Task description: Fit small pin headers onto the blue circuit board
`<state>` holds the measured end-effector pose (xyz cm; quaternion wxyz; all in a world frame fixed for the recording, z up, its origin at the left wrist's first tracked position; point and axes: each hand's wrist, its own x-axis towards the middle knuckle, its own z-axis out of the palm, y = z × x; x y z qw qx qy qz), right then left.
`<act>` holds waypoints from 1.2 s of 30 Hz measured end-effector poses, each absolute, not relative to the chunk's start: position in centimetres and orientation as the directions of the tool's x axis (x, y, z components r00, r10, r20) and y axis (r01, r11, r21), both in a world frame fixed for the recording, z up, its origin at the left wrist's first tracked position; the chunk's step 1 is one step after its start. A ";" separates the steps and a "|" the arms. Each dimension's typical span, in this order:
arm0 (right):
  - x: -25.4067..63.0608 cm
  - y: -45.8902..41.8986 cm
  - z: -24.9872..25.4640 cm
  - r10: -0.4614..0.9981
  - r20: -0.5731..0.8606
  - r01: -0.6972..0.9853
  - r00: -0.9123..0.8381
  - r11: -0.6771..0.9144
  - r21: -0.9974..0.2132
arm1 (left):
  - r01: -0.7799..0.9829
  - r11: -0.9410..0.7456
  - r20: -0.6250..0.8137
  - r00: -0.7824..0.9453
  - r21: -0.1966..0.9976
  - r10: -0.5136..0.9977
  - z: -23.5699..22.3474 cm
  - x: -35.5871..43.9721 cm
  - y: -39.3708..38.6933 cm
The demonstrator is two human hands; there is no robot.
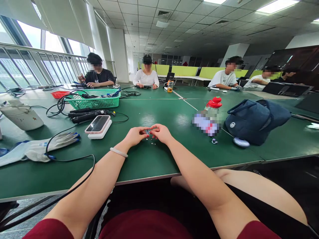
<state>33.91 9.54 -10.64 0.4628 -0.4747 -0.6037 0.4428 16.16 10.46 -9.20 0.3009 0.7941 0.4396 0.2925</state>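
Note:
Just above the green table point(159, 162), my left hand point(135, 135) and my right hand point(162, 133) meet fingertip to fingertip. Between them is a tiny grey piece with fine detail point(148, 131), perhaps a small circuit board; its kind is too small to make out. Thumb and fingers of both hands pinch it from either side. A few tiny loose parts point(153, 143) lie on the table directly below the fingers. My left wrist wears a pale band.
To the left are a phone point(99, 124) on a white box, gloves point(53, 146), a loose black cable, a green basket point(99, 103) and a white bottle point(22, 114). A red-capped bottle point(213, 108) and navy bag point(254, 121) stand right. Several people sit across the table.

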 end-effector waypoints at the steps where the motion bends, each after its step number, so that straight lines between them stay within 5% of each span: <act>1: 33.9 9.5 -10.6 0.983 0.138 0.169 -0.119 0.157 -0.973 | 0.523 -0.438 0.201 0.449 0.731 0.871 -9.2 16.2 10.4; 36: 33.5 9.0 -10.2 0.988 0.138 0.222 -0.063 0.148 -0.964 | 0.575 -0.424 0.177 0.436 0.699 0.882 -9.2 16.4 10.3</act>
